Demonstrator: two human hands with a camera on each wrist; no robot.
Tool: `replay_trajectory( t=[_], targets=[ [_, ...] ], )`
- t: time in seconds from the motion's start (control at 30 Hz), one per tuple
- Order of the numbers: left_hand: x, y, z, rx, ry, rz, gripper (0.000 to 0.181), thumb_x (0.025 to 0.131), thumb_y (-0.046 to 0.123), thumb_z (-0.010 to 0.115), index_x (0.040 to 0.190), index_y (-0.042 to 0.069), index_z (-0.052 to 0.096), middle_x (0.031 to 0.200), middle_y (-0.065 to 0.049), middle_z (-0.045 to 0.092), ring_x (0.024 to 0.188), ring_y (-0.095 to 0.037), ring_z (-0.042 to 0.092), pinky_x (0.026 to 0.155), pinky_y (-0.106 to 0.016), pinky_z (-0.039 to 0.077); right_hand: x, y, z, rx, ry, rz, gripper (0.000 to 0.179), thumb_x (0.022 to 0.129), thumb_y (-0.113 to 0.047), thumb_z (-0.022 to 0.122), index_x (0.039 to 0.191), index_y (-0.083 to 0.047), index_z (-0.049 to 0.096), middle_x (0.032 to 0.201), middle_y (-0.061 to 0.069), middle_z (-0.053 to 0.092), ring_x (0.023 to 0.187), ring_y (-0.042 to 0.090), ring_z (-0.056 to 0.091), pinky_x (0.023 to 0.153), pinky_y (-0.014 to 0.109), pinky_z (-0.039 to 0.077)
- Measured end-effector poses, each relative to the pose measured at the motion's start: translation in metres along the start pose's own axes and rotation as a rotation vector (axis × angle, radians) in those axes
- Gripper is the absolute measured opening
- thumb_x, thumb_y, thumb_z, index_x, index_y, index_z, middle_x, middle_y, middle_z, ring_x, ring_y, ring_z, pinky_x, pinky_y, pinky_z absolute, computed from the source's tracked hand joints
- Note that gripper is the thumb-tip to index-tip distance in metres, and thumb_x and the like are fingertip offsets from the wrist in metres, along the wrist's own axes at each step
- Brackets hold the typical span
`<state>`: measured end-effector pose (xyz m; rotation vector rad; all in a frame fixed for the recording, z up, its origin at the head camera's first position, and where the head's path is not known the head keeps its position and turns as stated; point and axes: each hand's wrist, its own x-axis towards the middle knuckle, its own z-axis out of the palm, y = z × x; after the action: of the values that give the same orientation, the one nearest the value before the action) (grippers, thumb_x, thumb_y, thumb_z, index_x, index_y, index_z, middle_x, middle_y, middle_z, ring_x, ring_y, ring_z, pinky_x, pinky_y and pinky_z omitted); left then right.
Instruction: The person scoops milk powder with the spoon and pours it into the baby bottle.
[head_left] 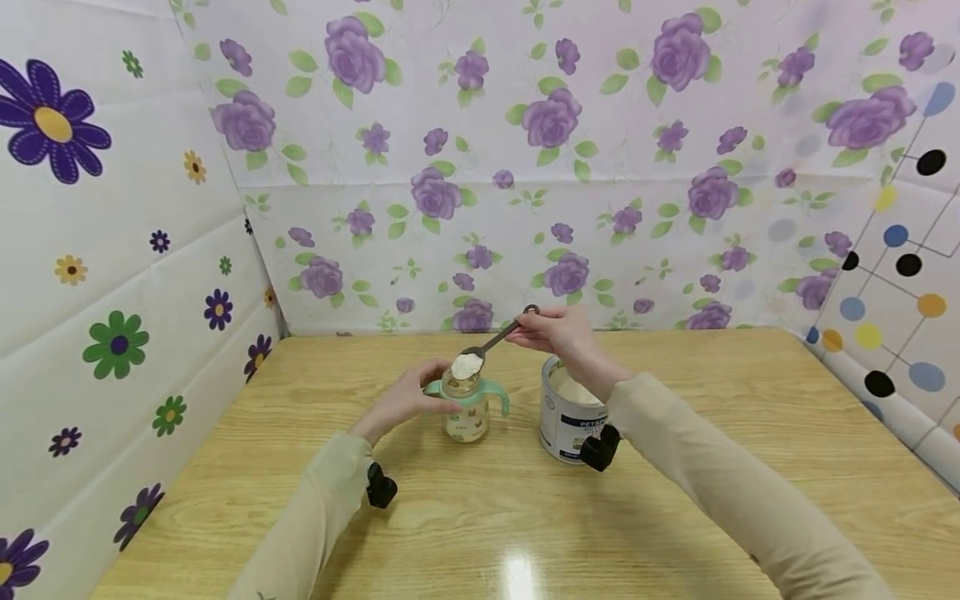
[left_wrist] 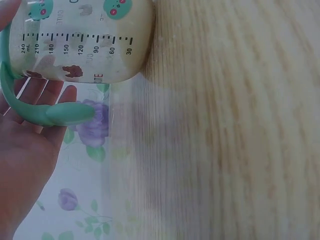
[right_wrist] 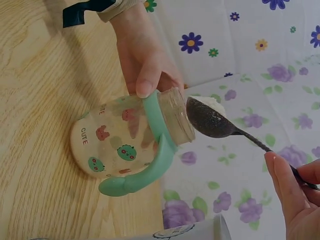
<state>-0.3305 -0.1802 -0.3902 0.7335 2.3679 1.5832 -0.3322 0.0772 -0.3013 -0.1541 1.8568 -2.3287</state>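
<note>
A clear baby bottle [head_left: 467, 423] with a mint-green collar, two side handles and printed animal faces stands upright on the table, its mouth uncapped. My left hand [head_left: 408, 395] holds it around the collar, thumb in front and fingers behind. My right hand [head_left: 558, 332] pinches the handle of a dark spoon [right_wrist: 212, 120]. White powder [head_left: 467, 366] is heaped in the spoon's bowl, which sits right at the bottle's mouth. The left wrist view shows the bottle's mL scale and my left palm [left_wrist: 31, 155] beside a green handle [left_wrist: 55, 112].
An open grey-white can [head_left: 562, 423] with pale powder inside stands right of the bottle, beneath my right wrist. The wooden table [head_left: 465, 533] meets a rose-printed cloth wall [head_left: 495, 158] behind, with patterned cloths at left and right.
</note>
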Motion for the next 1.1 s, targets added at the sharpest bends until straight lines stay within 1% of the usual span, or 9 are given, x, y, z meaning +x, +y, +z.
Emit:
replay_trajectory(
  t=[0.13, 0.23, 0.43, 0.5, 0.53, 0.67, 0.73, 0.9, 1.1],
  targets=[
    [-0.006, 0.017, 0.001, 0.004, -0.006, 0.005, 0.058, 0.076, 0.013, 0.075, 0.127, 0.007, 0.047, 0.119, -0.005, 0.052, 0.112, -0.023, 0.044, 0.092, -0.042, 0.035, 0.001, 0.001, 0.002, -0.012, 0.007, 0.006, 0.026, 0.087, 0.003, 0.056, 0.108, 0.019, 0.054, 0.077, 0.022, 0.064, 0.073, 0.027, 0.065, 0.071, 0.031, 0.05],
    [-0.009, 0.024, 0.002, 0.011, -0.009, 0.015, 0.057, 0.077, 0.013, 0.074, 0.127, 0.006, 0.047, 0.119, -0.005, 0.052, 0.112, -0.023, 0.044, 0.091, -0.042, 0.035, 0.002, 0.002, 0.004, -0.027, 0.02, 0.001, 0.026, 0.087, 0.004, 0.056, 0.108, 0.019, 0.054, 0.075, 0.021, 0.064, 0.072, 0.026, 0.065, 0.07, 0.031, 0.05],
    [-0.009, 0.023, 0.002, 0.01, -0.004, 0.008, 0.057, 0.076, 0.014, 0.075, 0.126, 0.007, 0.048, 0.118, -0.005, 0.053, 0.113, -0.024, 0.043, 0.092, -0.044, 0.034, 0.002, 0.004, 0.009, -0.073, 0.03, -0.017, 0.022, 0.086, 0.004, 0.058, 0.104, 0.017, 0.057, 0.075, 0.02, 0.064, 0.069, 0.024, 0.065, 0.071, 0.033, 0.05],
    [-0.006, 0.014, 0.002, 0.007, 0.006, 0.007, 0.058, 0.074, 0.018, 0.076, 0.125, 0.011, 0.05, 0.117, -0.003, 0.053, 0.113, -0.021, 0.043, 0.092, -0.043, 0.034, 0.002, 0.005, 0.011, -0.082, 0.032, -0.028, 0.022, 0.086, 0.004, 0.058, 0.104, 0.017, 0.058, 0.074, 0.02, 0.064, 0.068, 0.023, 0.065, 0.07, 0.033, 0.05],
    [-0.006, 0.013, 0.001, 0.003, 0.007, 0.002, 0.058, 0.074, 0.018, 0.077, 0.125, 0.011, 0.05, 0.118, -0.003, 0.053, 0.113, -0.021, 0.043, 0.092, -0.043, 0.034, 0.001, 0.005, 0.012, -0.089, 0.03, -0.035, 0.023, 0.086, 0.004, 0.058, 0.105, 0.018, 0.057, 0.075, 0.02, 0.064, 0.067, 0.023, 0.065, 0.07, 0.033, 0.05],
    [-0.005, 0.013, 0.001, 0.007, 0.009, 0.001, 0.058, 0.074, 0.017, 0.077, 0.125, 0.011, 0.05, 0.117, -0.003, 0.054, 0.114, -0.021, 0.043, 0.093, -0.043, 0.034, 0.001, 0.007, 0.015, -0.111, 0.032, -0.065, 0.022, 0.086, 0.004, 0.059, 0.103, 0.017, 0.059, 0.076, 0.023, 0.063, 0.066, 0.023, 0.065, 0.067, 0.032, 0.051],
    [-0.007, 0.021, 0.001, 0.007, 0.003, -0.006, 0.057, 0.074, 0.013, 0.076, 0.125, 0.007, 0.05, 0.118, -0.005, 0.053, 0.115, -0.024, 0.042, 0.093, -0.045, 0.033, 0.001, 0.008, 0.017, -0.117, 0.027, -0.08, 0.021, 0.085, 0.004, 0.059, 0.101, 0.017, 0.059, 0.077, 0.024, 0.063, 0.066, 0.024, 0.065, 0.067, 0.032, 0.051],
    [-0.006, 0.021, 0.001, 0.003, -0.004, 0.0, 0.057, 0.074, 0.013, 0.076, 0.124, 0.007, 0.05, 0.117, -0.005, 0.054, 0.114, -0.023, 0.043, 0.093, -0.043, 0.034, 0.0, 0.011, 0.019, -0.135, 0.006, -0.116, 0.018, 0.084, 0.004, 0.06, 0.097, 0.017, 0.061, 0.076, 0.024, 0.063, 0.07, 0.029, 0.065, 0.067, 0.033, 0.051],
    [-0.005, 0.02, 0.001, -0.001, -0.006, 0.011, 0.056, 0.074, 0.012, 0.076, 0.124, 0.006, 0.05, 0.115, -0.006, 0.054, 0.111, -0.022, 0.046, 0.091, -0.042, 0.036, -0.002, 0.013, 0.021, -0.2, -0.042, -0.159, 0.019, 0.085, 0.003, 0.06, 0.097, 0.017, 0.061, 0.079, 0.024, 0.063, 0.073, 0.031, 0.064, 0.069, 0.036, 0.05]
  ],
)
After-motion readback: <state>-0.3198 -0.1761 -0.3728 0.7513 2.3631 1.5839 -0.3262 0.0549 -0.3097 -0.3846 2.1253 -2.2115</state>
